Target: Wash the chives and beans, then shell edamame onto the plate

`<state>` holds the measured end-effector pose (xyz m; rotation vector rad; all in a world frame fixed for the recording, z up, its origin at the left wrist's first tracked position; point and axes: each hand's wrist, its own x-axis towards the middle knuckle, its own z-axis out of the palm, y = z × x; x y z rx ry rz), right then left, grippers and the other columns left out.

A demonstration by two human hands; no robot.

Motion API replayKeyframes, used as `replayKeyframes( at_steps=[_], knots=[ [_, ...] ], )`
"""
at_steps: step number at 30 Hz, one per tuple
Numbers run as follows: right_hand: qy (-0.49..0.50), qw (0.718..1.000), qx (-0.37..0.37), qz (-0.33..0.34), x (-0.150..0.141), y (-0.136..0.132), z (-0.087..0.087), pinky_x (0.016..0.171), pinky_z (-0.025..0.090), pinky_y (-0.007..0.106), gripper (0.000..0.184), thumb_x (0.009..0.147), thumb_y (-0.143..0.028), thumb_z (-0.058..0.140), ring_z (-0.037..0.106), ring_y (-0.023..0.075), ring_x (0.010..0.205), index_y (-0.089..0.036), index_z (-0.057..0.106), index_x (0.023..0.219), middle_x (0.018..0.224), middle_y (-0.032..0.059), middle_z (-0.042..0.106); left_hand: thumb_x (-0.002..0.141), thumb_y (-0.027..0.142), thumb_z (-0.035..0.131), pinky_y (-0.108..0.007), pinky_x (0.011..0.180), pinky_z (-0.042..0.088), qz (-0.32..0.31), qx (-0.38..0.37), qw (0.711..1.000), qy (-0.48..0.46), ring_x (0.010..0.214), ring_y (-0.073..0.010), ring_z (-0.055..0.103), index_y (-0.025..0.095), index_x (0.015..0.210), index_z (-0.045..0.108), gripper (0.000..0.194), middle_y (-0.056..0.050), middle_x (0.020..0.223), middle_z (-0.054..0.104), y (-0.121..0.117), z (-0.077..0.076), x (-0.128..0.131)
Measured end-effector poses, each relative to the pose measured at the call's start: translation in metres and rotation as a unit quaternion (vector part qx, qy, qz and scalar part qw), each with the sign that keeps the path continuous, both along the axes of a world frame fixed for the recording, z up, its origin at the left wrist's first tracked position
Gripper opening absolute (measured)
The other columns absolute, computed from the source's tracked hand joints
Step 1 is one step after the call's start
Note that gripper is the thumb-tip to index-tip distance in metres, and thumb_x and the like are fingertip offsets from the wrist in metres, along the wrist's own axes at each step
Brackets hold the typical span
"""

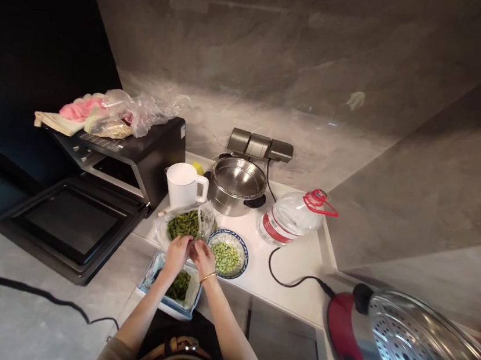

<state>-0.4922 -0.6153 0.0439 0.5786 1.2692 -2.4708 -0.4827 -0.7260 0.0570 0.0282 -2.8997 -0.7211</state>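
My left hand (180, 249) and my right hand (203, 255) meet with fingertips pinched together, above the near edge of the counter. What lies between the fingers is too small and covered to make out. Just beyond them, a clear plastic bag (206, 218) holds green bean pods (182, 224). To the right of my right hand is a blue-and-white patterned plate (244, 265) with shelled green beans (225, 255) on it. Below my wrists, a lined blue-and-white bin (176, 311) contains green pods or shells (179, 285).
A white jug (182, 184), a steel pot (231, 205) and a large water bottle (294, 216) stand behind. At left, a toaster oven (165, 153) has its door (73, 221) down. A steamer (407, 352) sits at right, its cord (287, 282) crossing the counter.
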Motion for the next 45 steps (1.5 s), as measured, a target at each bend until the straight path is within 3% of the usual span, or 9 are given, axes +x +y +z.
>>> replayKeyframes(
  at_steps=[5,9,17,22,31,34,38,42,45],
  knots=[
    [0.011,1.000,0.012,0.011,0.005,0.000,-0.005,0.064,0.053,0.031,0.027,0.052,-0.038,0.081,0.063,0.0162,0.059,-0.021,0.063,0.063,0.060,-0.0015,0.067,0.092,0.021,0.044,-0.033,0.091,0.048,0.004,0.046,0.997,0.057,0.100,-0.0208,0.059,0.020,0.104,0.061,0.021,-0.008,0.101,0.066,0.011,-0.003,0.027],
    [-0.013,1.000,0.000,0.028,0.011,0.009,-0.009,0.071,0.055,0.036,0.027,0.052,-0.037,0.081,0.066,0.0190,0.063,-0.020,0.068,0.069,0.062,0.0018,0.069,0.092,0.027,0.045,-0.031,0.089,0.049,0.027,0.047,0.998,0.008,0.097,-0.0202,0.061,0.020,0.103,0.062,0.020,-0.008,0.100,0.066,0.003,-0.005,0.038],
    [-0.028,0.999,-0.018,0.017,0.019,0.005,-0.020,0.065,0.053,0.032,0.028,0.057,-0.040,0.078,0.069,0.0210,0.073,-0.020,0.071,0.076,0.076,0.0055,0.075,0.096,0.026,0.034,-0.032,0.081,0.049,0.017,-0.085,0.992,-0.089,0.093,-0.0229,0.063,0.015,0.103,0.062,0.031,-0.012,0.096,0.066,0.026,-0.001,0.058],
    [-0.012,0.999,-0.033,-0.026,0.027,0.000,-0.018,0.066,0.053,0.031,0.022,0.059,-0.037,0.077,0.069,0.0204,0.072,-0.021,0.069,0.071,0.071,0.0037,0.074,0.096,0.023,0.034,-0.031,0.077,0.048,0.028,-0.101,0.989,-0.108,0.093,-0.0235,0.063,0.012,0.112,0.060,0.033,-0.013,0.093,0.067,0.042,0.004,0.062],
    [-0.007,0.993,-0.100,-0.060,0.044,-0.002,-0.015,0.077,0.055,0.031,0.023,0.063,-0.036,0.077,0.069,0.0178,0.076,-0.021,0.070,0.078,0.075,0.0014,0.074,0.097,0.031,0.028,-0.028,0.074,0.047,0.104,0.152,0.974,-0.128,0.082,-0.0195,0.067,0.015,0.098,0.066,0.041,-0.010,0.091,0.071,0.046,0.002,0.068],
    [-0.017,0.994,-0.092,-0.054,0.046,-0.001,-0.017,0.075,0.055,0.032,0.025,0.063,-0.036,0.077,0.069,0.0183,0.076,-0.021,0.070,0.082,0.079,0.0023,0.075,0.095,0.039,0.029,-0.030,0.074,0.047,0.122,0.265,0.948,-0.130,0.081,-0.0208,0.066,0.015,0.089,0.067,0.045,-0.010,0.086,0.071,0.043,-0.005,0.067],
    [-0.015,0.996,-0.079,-0.040,0.048,0.000,-0.018,0.071,0.054,0.030,0.028,0.066,-0.040,0.076,0.069,0.0181,0.077,-0.021,0.071,0.086,0.083,0.0032,0.075,0.088,0.058,0.036,-0.029,0.068,0.047,0.155,0.421,0.884,-0.130,0.073,-0.0198,0.063,0.015,0.079,0.065,0.053,-0.007,0.073,0.068,0.040,-0.019,0.064],
    [-0.021,0.997,-0.066,-0.022,0.049,0.000,-0.019,0.069,0.055,0.032,0.028,0.067,-0.041,0.075,0.069,0.0198,0.079,-0.021,0.071,0.087,0.082,0.0036,0.075,0.077,0.075,0.039,-0.025,0.047,0.034,0.173,0.462,0.845,-0.207,0.044,-0.0117,0.042,0.019,0.055,0.048,0.060,0.002,0.043,0.041,0.033,-0.026,0.064],
    [-0.026,0.998,-0.062,-0.016,0.051,0.001,-0.020,0.068,0.055,0.032,0.029,0.066,-0.042,0.075,0.068,0.0200,0.077,-0.022,0.071,0.086,0.078,0.0029,0.074,0.077,0.075,0.035,-0.025,0.046,0.026,0.124,0.412,0.865,-0.260,0.042,-0.0100,0.035,0.021,0.051,0.038,0.060,0.004,0.042,0.034,0.025,-0.020,0.064]
  ],
)
